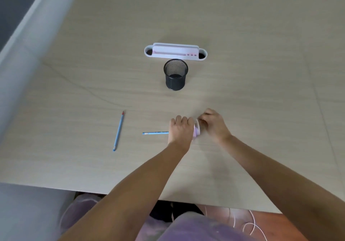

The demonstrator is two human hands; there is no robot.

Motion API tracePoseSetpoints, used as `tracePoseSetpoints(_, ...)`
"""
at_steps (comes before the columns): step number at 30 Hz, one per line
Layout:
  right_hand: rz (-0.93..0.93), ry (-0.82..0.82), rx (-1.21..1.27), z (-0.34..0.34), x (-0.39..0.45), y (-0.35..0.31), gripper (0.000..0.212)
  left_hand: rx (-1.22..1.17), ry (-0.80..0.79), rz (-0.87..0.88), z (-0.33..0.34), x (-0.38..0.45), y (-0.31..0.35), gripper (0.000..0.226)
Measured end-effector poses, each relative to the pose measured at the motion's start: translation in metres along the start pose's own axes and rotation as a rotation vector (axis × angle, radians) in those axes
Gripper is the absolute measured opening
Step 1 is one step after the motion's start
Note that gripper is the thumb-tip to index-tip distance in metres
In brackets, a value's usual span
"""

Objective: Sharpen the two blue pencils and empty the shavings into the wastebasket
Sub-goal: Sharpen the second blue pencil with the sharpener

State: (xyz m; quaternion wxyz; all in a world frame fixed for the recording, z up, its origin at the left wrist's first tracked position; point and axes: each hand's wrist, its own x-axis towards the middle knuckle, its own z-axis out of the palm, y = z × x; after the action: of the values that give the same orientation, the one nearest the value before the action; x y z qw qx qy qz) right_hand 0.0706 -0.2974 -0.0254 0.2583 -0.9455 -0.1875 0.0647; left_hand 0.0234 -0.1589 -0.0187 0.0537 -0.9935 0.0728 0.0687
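Left hand (pixel 180 129) clenched on a blue pencil (pixel 155 133) and pink sharpener (pixel 197 131); right hand (pixel 212 124) pinches the sharpener (second pencil (pixel 118 130) lies apart on the surface (pixel 242 73))

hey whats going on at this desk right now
A person is sharpening a blue pencil: the left hand holds it, tip pushed into a small pink sharpener, while the right hand works the sharpener's far side. A second blue pencil lies loose on the table to the left, its point already showing. A black mesh cup and a white desk organizer stand further back.
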Motion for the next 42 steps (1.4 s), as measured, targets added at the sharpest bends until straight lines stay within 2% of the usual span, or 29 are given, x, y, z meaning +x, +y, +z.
tracePoseSetpoints(2,-0.029,-0.046,-0.067,0.019,-0.014,-0.002,0.011,-0.017,0.024,-0.006,0.000,-0.001,0.000,0.035)
tracePoseSetpoints(4,0.021,-0.074,-0.097,0.033,-0.043,-0.008,0.014,-0.006,0.041,-0.010,0.003,-0.001,0.001,0.036)
tracePoseSetpoints(8,0.106,-0.022,0.120,0.026,-0.088,-0.015,0.012,0.025,0.002,0.008,0.007,0.001,0.001,0.044)
tracePoseSetpoints(10,0.101,0.000,0.196,0.004,-0.084,-0.021,0.013,0.032,0.019,0.021,0.008,0.001,0.002,0.037)
tracePoseSetpoints(14,0.030,0.110,0.133,-0.028,-0.037,-0.017,0.013,0.029,0.072,0.035,0.001,0.004,0.003,0.015)
tracePoseSetpoints(16,0.016,0.136,0.116,-0.024,-0.013,-0.008,0.006,0.003,0.014,0.021,0.001,0.004,0.003,0.027)
tracePoseSetpoints(19,0.032,0.079,0.056,0.001,0.002,0.005,0.006,-0.007,-0.041,-0.010,-0.005,0.001,0.003,0.038)
tracePoseSetpoints(21,0.052,0.000,0.009,0.016,-0.007,0.005,0.008,-0.001,-0.030,-0.008,-0.003,0.000,0.004,0.034)
tracePoseSetpoints(24,0.046,-0.035,-0.040,0.035,-0.043,-0.001,0.010,0.037,-0.018,-0.001,-0.005,0.001,0.003,0.033)
tracePoseSetpoints(28,0.082,0.013,0.134,0.022,-0.085,-0.013,0.031,0.038,-0.058,0.041,-0.002,0.000,0.003,0.033)
tracePoseSetpoints(30,0.049,0.035,0.156,-0.001,-0.082,-0.018,0.025,0.054,-0.016,0.014,-0.009,0.001,0.001,0.025)
tracePoseSetpoints(35,-0.094,0.068,0.003,-0.030,-0.029,-0.010,0.009,-0.017,0.001,0.044,-0.005,0.008,-0.002,0.022)
tracePoseSetpoints(38,-0.044,0.002,-0.063,-0.013,0.000,0.004,0.007,-0.011,-0.027,0.046,-0.004,0.007,-0.004,0.035)
tracePoseSetpoints(40,-0.006,-0.084,-0.127,0.004,0.002,0.006,0.009,-0.021,-0.026,0.047,0.000,0.006,-0.002,0.037)
tracePoseSetpoints(42,-0.073,-0.110,-0.206,0.020,-0.014,0.004,0.018,-0.003,-0.034,0.037,-0.001,0.004,-0.001,0.042)
